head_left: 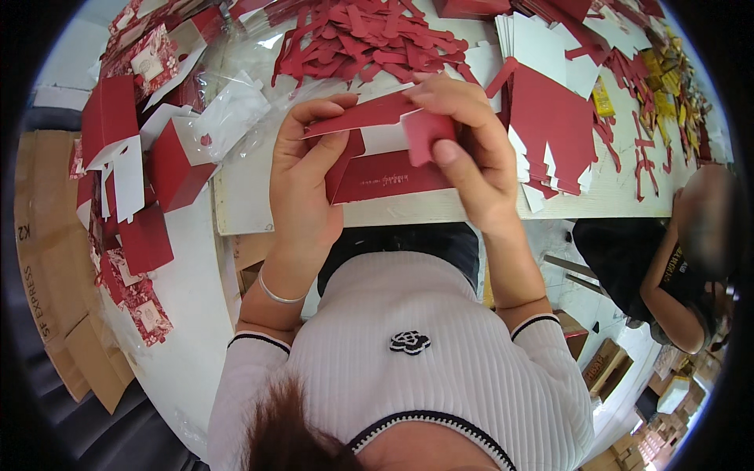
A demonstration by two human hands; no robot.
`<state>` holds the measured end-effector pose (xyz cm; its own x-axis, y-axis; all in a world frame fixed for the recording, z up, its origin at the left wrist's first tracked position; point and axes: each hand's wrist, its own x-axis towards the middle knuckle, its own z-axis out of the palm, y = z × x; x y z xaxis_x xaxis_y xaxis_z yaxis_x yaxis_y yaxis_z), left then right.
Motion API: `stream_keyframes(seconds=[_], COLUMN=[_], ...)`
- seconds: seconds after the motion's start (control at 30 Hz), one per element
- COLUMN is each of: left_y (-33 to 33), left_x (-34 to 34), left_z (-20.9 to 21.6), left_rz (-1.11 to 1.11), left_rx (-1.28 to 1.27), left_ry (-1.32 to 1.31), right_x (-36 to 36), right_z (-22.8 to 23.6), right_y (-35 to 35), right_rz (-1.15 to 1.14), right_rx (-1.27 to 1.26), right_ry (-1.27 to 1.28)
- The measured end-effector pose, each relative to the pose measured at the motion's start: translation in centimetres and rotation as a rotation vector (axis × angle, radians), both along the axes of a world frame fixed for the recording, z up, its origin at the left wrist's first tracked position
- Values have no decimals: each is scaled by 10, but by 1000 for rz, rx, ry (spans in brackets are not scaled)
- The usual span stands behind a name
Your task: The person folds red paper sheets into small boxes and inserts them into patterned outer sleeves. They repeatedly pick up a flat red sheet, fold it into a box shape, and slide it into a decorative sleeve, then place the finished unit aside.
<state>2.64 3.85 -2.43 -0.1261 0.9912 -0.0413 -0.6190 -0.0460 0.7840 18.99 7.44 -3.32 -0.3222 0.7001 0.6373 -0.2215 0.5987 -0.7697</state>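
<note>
Between my two hands is a red cardboard box (385, 177), partly folded, with a white inside and small pale print on the side facing me. My left hand (314, 149) grips its left end, thumb on the near side and fingers bent over the top edge. At the right end, my right hand (463, 141) pinches a red flap (429, 135) between thumb and fingers. The box is held above the table's near edge. Part of its far side is hidden by my fingers.
Red ribbon-like strips (369, 39) lie heaped at the back. Flat red box blanks (550, 129) are stacked on the right. Folded red boxes (177, 161) and clear plastic (255, 67) crowd the left. Yellow packets (664, 74) lie far right, near another person (660, 275).
</note>
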Motion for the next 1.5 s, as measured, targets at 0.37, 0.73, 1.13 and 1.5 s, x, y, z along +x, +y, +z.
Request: stream_keyframes(seconds=[0.37, 0.73, 1.13, 1.5], left_y=[13, 24, 26, 10], left_x=[-6, -14, -13, 4], left_z=[-1, 4, 1, 8], left_rz=[-302, -40, 72, 277], left_rx=[489, 708, 679, 162], left_ry=[327, 843, 709, 307], right_x=[0, -10, -10, -13], right_z=[-2, 15, 17, 5], right_y=[0, 4, 7, -12], right_rz=[-299, -391, -296, -267], right_rx=[67, 238, 223, 409], right_ry=[155, -197, -177, -139])
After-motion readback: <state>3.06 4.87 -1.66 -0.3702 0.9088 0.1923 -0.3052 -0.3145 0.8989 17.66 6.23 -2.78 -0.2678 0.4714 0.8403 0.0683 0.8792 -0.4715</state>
